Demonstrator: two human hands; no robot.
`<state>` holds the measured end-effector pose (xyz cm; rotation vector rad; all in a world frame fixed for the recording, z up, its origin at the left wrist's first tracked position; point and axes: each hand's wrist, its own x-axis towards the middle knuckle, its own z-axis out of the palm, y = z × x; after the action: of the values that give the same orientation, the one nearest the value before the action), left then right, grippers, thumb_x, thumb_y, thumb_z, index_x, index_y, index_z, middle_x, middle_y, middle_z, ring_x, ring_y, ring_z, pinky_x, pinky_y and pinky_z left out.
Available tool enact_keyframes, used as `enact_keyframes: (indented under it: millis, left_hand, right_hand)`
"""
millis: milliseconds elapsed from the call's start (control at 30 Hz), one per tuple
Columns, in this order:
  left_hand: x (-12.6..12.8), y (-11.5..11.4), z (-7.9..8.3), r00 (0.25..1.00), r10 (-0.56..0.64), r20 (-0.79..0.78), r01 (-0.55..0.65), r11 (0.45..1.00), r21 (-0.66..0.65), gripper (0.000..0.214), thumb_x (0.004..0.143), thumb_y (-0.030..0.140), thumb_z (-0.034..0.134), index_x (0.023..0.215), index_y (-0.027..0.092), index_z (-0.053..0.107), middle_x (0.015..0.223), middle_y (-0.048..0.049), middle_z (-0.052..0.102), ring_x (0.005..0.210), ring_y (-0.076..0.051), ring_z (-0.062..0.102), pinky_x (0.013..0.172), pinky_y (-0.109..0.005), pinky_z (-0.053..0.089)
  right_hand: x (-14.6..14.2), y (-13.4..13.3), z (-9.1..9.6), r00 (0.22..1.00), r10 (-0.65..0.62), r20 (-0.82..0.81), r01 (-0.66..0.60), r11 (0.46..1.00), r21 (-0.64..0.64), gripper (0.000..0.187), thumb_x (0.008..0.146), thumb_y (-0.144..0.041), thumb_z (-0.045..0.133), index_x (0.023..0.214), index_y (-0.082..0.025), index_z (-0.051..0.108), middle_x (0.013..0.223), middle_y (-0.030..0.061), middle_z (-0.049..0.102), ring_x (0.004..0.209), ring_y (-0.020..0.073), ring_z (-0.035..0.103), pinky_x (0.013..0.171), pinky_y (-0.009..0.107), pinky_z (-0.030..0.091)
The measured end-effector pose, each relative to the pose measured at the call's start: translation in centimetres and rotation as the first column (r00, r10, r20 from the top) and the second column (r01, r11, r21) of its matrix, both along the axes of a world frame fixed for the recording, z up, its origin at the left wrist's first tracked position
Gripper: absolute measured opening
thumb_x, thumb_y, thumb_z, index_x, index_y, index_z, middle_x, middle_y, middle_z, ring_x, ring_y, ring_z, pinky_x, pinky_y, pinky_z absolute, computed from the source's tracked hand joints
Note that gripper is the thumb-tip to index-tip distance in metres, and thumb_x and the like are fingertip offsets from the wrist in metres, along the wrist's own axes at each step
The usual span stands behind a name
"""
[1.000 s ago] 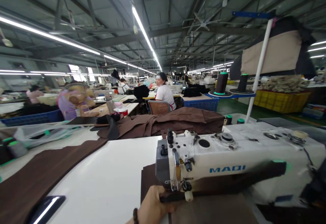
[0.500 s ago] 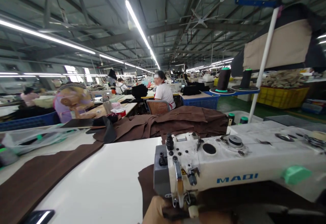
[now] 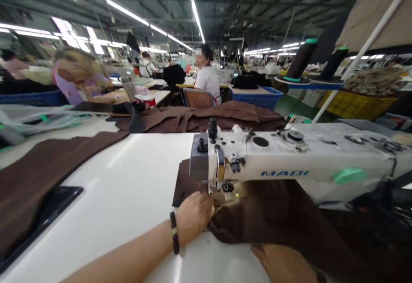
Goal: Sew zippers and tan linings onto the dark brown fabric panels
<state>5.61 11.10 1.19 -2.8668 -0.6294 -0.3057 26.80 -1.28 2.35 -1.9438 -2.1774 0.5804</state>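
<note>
Brown cloth [image 3: 273, 214] is lying under the machine [image 3: 254, 161], your left hand [image 3: 195, 214] pinching it, your right hand [image 3: 286, 263] (grip unclear) at its edge.

At five o'clock the picture's edge cuts off our right hand [image 3: 286, 262] (blurred, too); at six, we cannot make out our left hand's [image 3: 195, 212] fingertips beside the brown cloth [image 3: 273, 210].

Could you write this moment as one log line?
left hand: at brown fabric; right hand: by fabric's near edge; sewing machine: above fabric
</note>
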Motion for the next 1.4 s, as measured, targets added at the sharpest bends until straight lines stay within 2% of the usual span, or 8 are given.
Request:
enact_keyframes:
  millis: [133,267,367,500,633,733,1067,1400]
  left_hand:
    - [-0.1,0.3,0.3,1.000,-0.028,-0.007,0.027,0.999,-0.038,0.022,0.093,0.017,0.038,0.077,0.013,0.052,0.078,-0.0045,0.055,0.075,-0.018,0.049,0.068,-0.032,0.037]
    - [0.1,0.1,0.4,0.999,-0.030,-0.018,0.029,0.999,-0.041,0.024,0.094,0.017,0.036,0.078,0.012,0.053,0.078,-0.0057,0.056,0.074,-0.019,0.048,0.064,-0.032,0.035]
    - [0.2,-0.7,0.9,0.999,0.008,-0.032,-0.010,0.999,-0.038,0.022,0.093,0.017,0.040,0.076,0.012,0.054,0.076,-0.0052,0.056,0.072,-0.019,0.049,0.061,-0.032,0.034]
    - [-0.5,-2.3,2.6,0.985,0.089,-0.145,-0.110,0.984,-0.143,0.013,0.088,0.024,0.053,0.084,0.012,0.058,0.084,-0.0059,0.060,0.077,-0.020,0.054,0.065,-0.032,0.038]
    - [-1.3,-3.0,5.1,0.937,0.025,-0.347,-0.174,0.897,-0.406,0.080,0.060,0.062,0.070,0.113,0.003,0.053,0.121,-0.0205,0.050,0.106,-0.030,0.052,0.082,-0.034,0.044]
    - [-1.1,-2.7,6.0,0.927,0.060,-0.370,-0.255,0.825,-0.504,0.059,0.078,0.056,0.057,0.110,0.006,0.055,0.111,-0.0160,0.058,0.098,-0.027,0.058,0.081,-0.032,0.046]
    - [-1.7,-3.9,0.3,0.974,0.220,-0.056,-0.226,0.961,-0.160,0.072,0.071,0.050,0.066,0.117,-0.003,0.047,0.120,-0.0204,0.051,0.116,-0.030,0.044,0.098,-0.039,0.039]
    - [-1.8,-3.8,-0.4,0.973,0.230,-0.031,-0.232,0.961,-0.153,0.071,0.075,0.055,0.060,0.119,0.001,0.046,0.121,-0.0193,0.050,0.117,-0.030,0.043,0.100,-0.040,0.037]
  right_hand:
    - [1.6,-3.2,4.3,0.929,0.287,-0.234,-0.318,0.942,-0.106,0.041,0.081,-0.026,0.054,0.123,-0.022,0.053,0.125,0.0059,0.053,0.112,0.0211,0.052,0.094,0.029,0.044]
    - [0.1,0.2,7.0,0.918,0.179,-0.353,-0.160,0.984,0.082,0.030,0.092,-0.034,0.039,0.110,-0.025,0.061,0.108,0.0033,0.062,0.102,0.0158,0.056,0.091,0.028,0.044]
    - [-2.7,3.9,5.8,0.979,0.185,-0.084,-0.158,0.953,0.257,0.026,0.091,-0.021,0.042,0.107,-0.015,0.060,0.105,0.0090,0.062,0.099,0.0200,0.056,0.090,0.035,0.045]
    - [-5.3,5.5,3.0,0.959,0.222,0.176,-0.252,0.952,0.176,0.019,0.086,-0.016,0.051,0.101,-0.012,0.060,0.102,0.0097,0.060,0.098,0.0223,0.053,0.091,0.039,0.043]
    - [-5.3,5.0,2.1,0.937,0.254,0.238,-0.297,0.941,0.163,0.021,0.086,-0.020,0.051,0.104,-0.012,0.058,0.112,0.0117,0.055,0.109,0.0237,0.047,0.101,0.044,0.032]
    - [-5.0,5.0,2.2,0.950,0.247,0.191,-0.279,0.946,0.163,0.023,0.089,-0.021,0.046,0.108,-0.013,0.056,0.108,0.0100,0.057,0.105,0.0221,0.049,0.099,0.043,0.035]
    - [-5.0,4.2,-0.7,0.972,0.179,0.149,-0.206,0.961,0.187,0.040,0.089,-0.018,0.042,0.128,-0.021,0.040,0.137,0.0077,0.038,0.130,0.0258,0.026,0.098,0.068,0.020]
    - [-4.5,4.3,-0.5,0.978,0.196,0.076,-0.206,0.966,0.154,0.038,0.090,-0.022,0.038,0.128,-0.024,0.041,0.137,0.0069,0.037,0.131,0.0250,0.025,0.100,0.067,0.014]
